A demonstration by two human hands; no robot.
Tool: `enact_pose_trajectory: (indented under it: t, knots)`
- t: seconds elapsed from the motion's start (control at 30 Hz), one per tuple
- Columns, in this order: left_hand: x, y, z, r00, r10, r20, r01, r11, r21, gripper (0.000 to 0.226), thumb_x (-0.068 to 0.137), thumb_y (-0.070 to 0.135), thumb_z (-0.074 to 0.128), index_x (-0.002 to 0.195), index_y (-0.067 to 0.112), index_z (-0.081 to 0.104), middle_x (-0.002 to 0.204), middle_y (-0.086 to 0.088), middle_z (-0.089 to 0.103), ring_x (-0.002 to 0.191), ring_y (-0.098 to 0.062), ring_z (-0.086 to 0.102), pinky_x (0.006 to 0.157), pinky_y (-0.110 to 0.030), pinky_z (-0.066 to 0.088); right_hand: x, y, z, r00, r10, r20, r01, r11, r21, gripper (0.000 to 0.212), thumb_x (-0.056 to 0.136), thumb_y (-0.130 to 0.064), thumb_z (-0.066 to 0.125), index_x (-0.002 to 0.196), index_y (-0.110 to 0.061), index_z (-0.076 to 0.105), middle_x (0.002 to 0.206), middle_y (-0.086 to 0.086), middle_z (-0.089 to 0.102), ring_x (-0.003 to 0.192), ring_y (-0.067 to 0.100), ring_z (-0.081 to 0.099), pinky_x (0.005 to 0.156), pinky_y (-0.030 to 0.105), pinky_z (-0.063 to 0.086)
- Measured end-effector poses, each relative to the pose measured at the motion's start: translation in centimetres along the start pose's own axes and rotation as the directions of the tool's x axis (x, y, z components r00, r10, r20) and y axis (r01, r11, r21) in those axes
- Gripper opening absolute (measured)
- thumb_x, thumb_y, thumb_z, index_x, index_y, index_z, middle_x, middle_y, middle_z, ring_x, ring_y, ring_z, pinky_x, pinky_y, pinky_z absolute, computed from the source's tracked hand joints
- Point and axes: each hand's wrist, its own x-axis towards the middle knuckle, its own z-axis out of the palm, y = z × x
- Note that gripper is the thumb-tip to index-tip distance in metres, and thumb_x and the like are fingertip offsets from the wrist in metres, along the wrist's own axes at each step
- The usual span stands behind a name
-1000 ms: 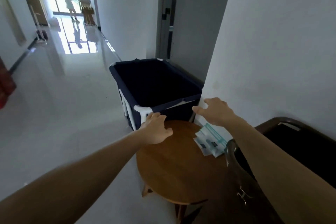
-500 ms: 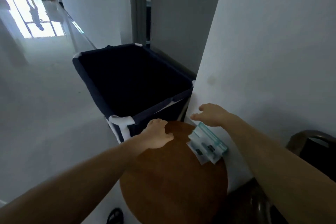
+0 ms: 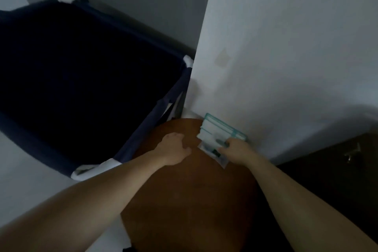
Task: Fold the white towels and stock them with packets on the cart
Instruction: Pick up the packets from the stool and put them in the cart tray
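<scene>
The right hand (image 3: pixel 238 149) has dropped onto the packets (image 3: pixel 216 132) at the tabletop (image 3: pixel 194 190)'s far edge and grips them. The left hand (image 3: pixel 173 149) rests flat, fingers relaxed. Pickup looks begun.

left grip (image 3: pixel 173 150) and right grip (image 3: pixel 238 149) bare; forearms (image 3: pixel 98 196) unsleeved to frame edge.

Print on packets (image 3: pixel 219 136) too blurred; no legible text.

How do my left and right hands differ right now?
The left hand rests on the round brown wooden table; the right hand pinches the teal-edged clear packets. The left hand lies nearer the navy fabric cart; the right hand nearer the white wall. Both reach over the table.
</scene>
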Motion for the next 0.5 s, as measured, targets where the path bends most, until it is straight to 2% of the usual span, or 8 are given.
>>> enact_pose_trajectory:
  t: [0.07,0.13,0.2,0.3,0.37,0.5]
  knots:
    - [2.1,-0.6,1.0,0.999,-0.005,0.034,0.005,1.0,0.0,0.064,0.099,0.042,0.051,0.151,0.01,0.033,0.155,-0.01,0.036,0.141,-0.026,0.035,0.115,-0.036,0.032,2.1,1.0,2.1,0.999,0.037,0.014,-0.038,0.999,0.033,0.053,0.094,-0.048,0.054,0.134,-0.012,0.054,0.13,0.012,0.058,0.113,0.03,0.058,0.087,0.031,0.049]
    - [4.5,-1.2,2.2,0.999,-0.014,0.051,0.014,1.0,0.001,0.064,0.097,0.046,0.053,0.149,0.014,0.038,0.152,-0.009,0.04,0.137,-0.025,0.04,0.114,-0.038,0.034,4.6,1.7,4.1,0.998,0.055,0.0,-0.055,0.998,0.036,0.049,0.095,-0.046,0.054,0.128,-0.009,0.056,0.127,0.014,0.059,0.111,0.032,0.058,0.085,0.033,0.049]
    - [6.5,-1.6,3.4,0.997,-0.033,0.075,0.034,0.999,-0.004,0.061,0.098,0.042,0.053,0.15,0.013,0.037,0.151,-0.007,0.04,0.137,-0.024,0.04,0.114,-0.032,0.031,7.4,2.3,6.1,0.999,0.044,-0.01,-0.043,0.998,0.034,0.042,0.095,-0.042,0.054,0.122,-0.01,0.058,0.126,0.015,0.059,0.111,0.032,0.058,0.089,0.036,0.05]
    - [9.7,-2.4,5.2,0.992,-0.083,0.097,0.084,0.996,-0.007,0.047,0.1,0.034,0.052,0.142,0.013,0.047,0.137,-0.003,0.051,0.123,-0.02,0.05,0.101,-0.024,0.035,11.4,3.1,9.4,1.0,0.022,-0.017,-0.022,1.0,0.011,0.04,0.095,-0.035,0.054,0.128,-0.012,0.053,0.132,0.013,0.052,0.116,0.031,0.055,0.094,0.039,0.049]
    - [11.8,-3.0,6.7,0.99,-0.099,0.1,0.101,0.995,-0.009,0.043,0.1,0.034,0.052,0.138,0.014,0.05,0.133,-0.005,0.056,0.115,-0.016,0.054,0.096,-0.022,0.038,13.6,4.0,11.4,0.999,0.001,-0.052,-0.001,1.0,0.004,0.037,0.095,-0.026,0.053,0.129,-0.013,0.052,0.132,0.011,0.049,0.115,0.031,0.056,0.093,0.042,0.05]
    - [15.3,-3.1,9.2,0.985,-0.122,0.123,0.123,0.992,-0.004,0.039,0.1,0.028,0.054,0.134,0.008,0.053,0.127,-0.006,0.058,0.113,-0.016,0.055,0.094,-0.018,0.038,16.3,6.4,15.6,0.978,-0.095,-0.186,0.073,0.99,-0.122,0.034,0.093,-0.013,0.048,0.127,-0.014,0.054,0.125,0.01,0.053,0.102,0.029,0.061,0.08,0.038,0.05]
